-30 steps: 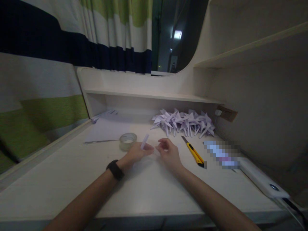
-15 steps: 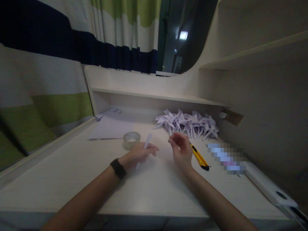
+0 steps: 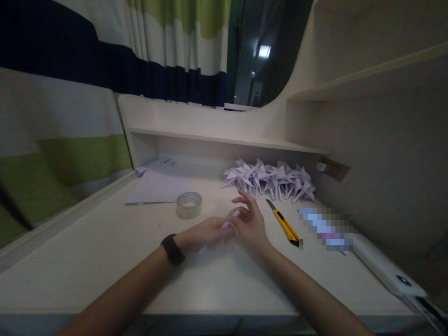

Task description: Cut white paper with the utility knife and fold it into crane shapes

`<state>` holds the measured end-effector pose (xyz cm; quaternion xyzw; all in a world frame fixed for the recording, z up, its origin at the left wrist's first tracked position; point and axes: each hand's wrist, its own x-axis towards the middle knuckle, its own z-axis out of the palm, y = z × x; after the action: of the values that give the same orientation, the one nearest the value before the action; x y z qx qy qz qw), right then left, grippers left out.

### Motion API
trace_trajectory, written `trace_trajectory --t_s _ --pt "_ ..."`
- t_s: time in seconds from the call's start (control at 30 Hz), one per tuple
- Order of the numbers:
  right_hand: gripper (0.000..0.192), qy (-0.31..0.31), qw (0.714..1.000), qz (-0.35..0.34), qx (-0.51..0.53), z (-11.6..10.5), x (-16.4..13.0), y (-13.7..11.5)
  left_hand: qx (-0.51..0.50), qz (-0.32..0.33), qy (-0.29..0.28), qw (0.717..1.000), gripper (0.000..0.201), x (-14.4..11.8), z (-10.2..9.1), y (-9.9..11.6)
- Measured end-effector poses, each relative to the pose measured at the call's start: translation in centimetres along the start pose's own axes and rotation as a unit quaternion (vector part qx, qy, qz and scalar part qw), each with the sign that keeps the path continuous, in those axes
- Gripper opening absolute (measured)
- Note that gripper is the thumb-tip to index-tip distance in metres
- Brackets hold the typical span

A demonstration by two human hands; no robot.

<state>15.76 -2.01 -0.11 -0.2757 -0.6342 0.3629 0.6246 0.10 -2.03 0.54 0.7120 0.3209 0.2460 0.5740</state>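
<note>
A thin white rolled paper stick (image 3: 230, 220) is gripped in my left hand (image 3: 208, 233), which is slightly blurred and has a black band on its wrist. My right hand (image 3: 249, 223) meets the stick's upper end, its thumb and a finger closed around it while the upper fingers stay raised. Just behind my left hand stands a roll of clear tape (image 3: 189, 205). To the right of my right hand, a yellow utility knife (image 3: 285, 226) lies with its blade out.
Several folded white paper pinwheels (image 3: 269, 178) are heaped at the back of the desk (image 3: 115, 266). White paper sheets (image 3: 161, 183) lie at the back left. A blurred-out flat object (image 3: 325, 228) and a white power strip (image 3: 383, 266) lie along the right wall.
My right hand has moved left and down to the paper stick. My left hand has shifted slightly right, and the stick is tilted lower. The view has shifted slightly.
</note>
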Motion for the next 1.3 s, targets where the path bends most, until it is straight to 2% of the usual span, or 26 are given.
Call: trace_trajectory --t_s 0.1,0.23,0.4,0.53,0.93,1.13,1.3 --pt "0.062 0.040 0.999 -0.017 0.007 -0.8 0.8 0.0 0.007 0.030 0.042 0.999 0.040 0.2 -0.8 -0.2" --pt "0.060 0.090 0.995 -0.029 -0.023 -1.9 1.6 0.4 0.084 0.029 0.128 0.988 0.046 0.6 -1.9 -0.8" --pt "0.058 0.086 0.995 -0.018 -0.042 -1.9 1.5 1.1 0.210 0.091 0.195 0.954 0.040 0.9 -2.4 -1.1" --pt "0.056 0.081 0.995 0.005 -0.054 -1.5 1.2 1.2 0.229 0.108 0.211 0.944 0.037 0.9 -2.2 -1.2" --pt "0.056 0.044 0.997 0.000 -0.071 -1.7 1.1 1.6 0.190 0.087 0.230 0.950 0.034 1.0 -2.4 -1.1" --pt "0.051 0.014 0.995 -0.014 -0.099 -1.8 1.0 1.6 0.114 0.009 0.226 0.968 0.037 0.6 -2.3 -0.9" --pt "0.052 0.006 0.993 -0.001 -0.117 -1.7 0.8 1.5 0.108 0.018 0.234 0.966 0.033 0.3 -2.2 -0.4"
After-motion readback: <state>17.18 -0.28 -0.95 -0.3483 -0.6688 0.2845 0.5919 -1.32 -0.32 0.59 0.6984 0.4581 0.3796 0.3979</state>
